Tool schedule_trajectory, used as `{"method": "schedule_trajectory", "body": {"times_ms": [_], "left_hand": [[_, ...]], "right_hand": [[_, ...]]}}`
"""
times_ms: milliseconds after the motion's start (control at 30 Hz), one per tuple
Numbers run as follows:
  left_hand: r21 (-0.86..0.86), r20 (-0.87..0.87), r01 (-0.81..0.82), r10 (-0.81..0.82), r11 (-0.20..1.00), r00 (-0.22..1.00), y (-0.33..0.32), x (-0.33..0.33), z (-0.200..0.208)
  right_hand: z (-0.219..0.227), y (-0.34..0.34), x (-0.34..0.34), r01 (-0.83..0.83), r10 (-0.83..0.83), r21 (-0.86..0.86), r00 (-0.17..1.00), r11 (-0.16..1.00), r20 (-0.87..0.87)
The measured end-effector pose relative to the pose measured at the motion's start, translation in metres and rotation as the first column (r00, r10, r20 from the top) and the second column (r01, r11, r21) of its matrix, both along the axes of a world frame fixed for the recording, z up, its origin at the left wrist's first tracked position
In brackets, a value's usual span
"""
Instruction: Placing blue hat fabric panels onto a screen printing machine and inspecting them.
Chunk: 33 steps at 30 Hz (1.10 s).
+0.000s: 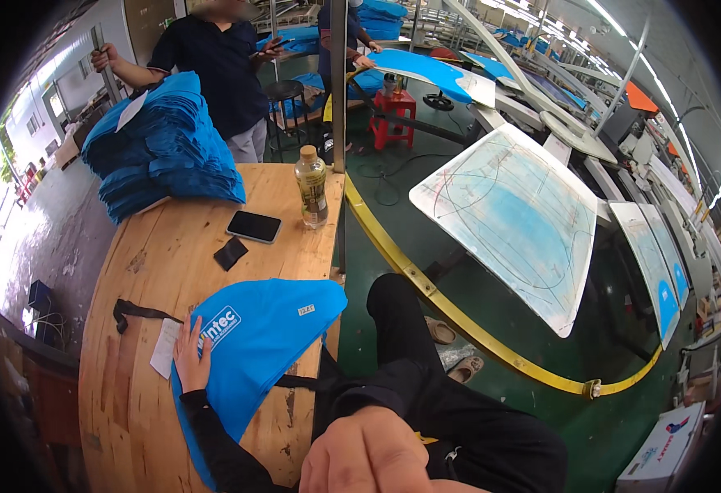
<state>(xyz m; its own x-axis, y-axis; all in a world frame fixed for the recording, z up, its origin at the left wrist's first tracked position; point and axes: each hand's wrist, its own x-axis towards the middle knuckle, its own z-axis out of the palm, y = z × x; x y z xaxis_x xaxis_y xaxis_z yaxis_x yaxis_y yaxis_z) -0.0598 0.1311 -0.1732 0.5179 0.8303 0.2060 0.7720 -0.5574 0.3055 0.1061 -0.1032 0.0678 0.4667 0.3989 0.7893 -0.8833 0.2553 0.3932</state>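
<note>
A blue cut fabric piece (254,345) with a white printed logo and a small pale label lies on the wooden table (130,370). My left hand (192,361) rests flat on its left edge, fingers stretched out. Beside that hand, a white slip of paper (163,349) sits partly by the fabric's edge, and a black strap (143,311) lies just beyond. Close to the camera, my right hand (365,456) is closed, knuckles up, over my lap. Whatever its fingers may hold is hidden.
A tall stack of blue fabric pieces (163,148) fills the far left of the table. Nearer are a drink bottle (311,187), a phone (254,227) and a dark flat pouch (231,254). A yellow rail (492,349) curves round a printing machine's white platen (516,218). Another person (213,74) stands beyond.
</note>
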Motion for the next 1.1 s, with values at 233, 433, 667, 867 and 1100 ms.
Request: {"method": "schedule_trajectory", "body": {"times_ms": [233, 433, 667, 867, 1100], "left_hand": [[0.005, 0.002, 0.001, -0.001, 1.000, 1.000, 0.001, 0.000, 0.001], [0.052, 0.074, -0.014, 0.010, 0.999, 0.997, -0.002, -0.002, 0.003], [0.389, 0.258, 0.275, -0.391, 0.879, 0.884, -0.076, 0.084, 0.077], [0.190, 0.221, 0.791, -0.810, 0.582, 0.543, -0.148, 0.152, 0.022], [0.033, 0.118, 0.808, -0.805, 0.588, 0.581, -0.156, 0.167, -0.014]], "right_hand": [[-0.035, 0.012, 0.038, -0.209, 0.090, 0.082, 0.697, 0.975, 0.711], [-0.106, 0.007, 0.012, -0.103, -0.164, 0.210, 0.339, 0.972, 0.926], [-0.252, -0.016, 0.055, 0.246, 0.381, -0.364, -0.023, 0.898, 0.924], [-0.281, -0.052, 0.119, 0.928, 0.474, 0.044, -0.230, 0.370, 0.850], [-0.329, -0.049, 0.201, 0.515, 0.599, 0.847, -0.722, 0.130, 0.347]]}}
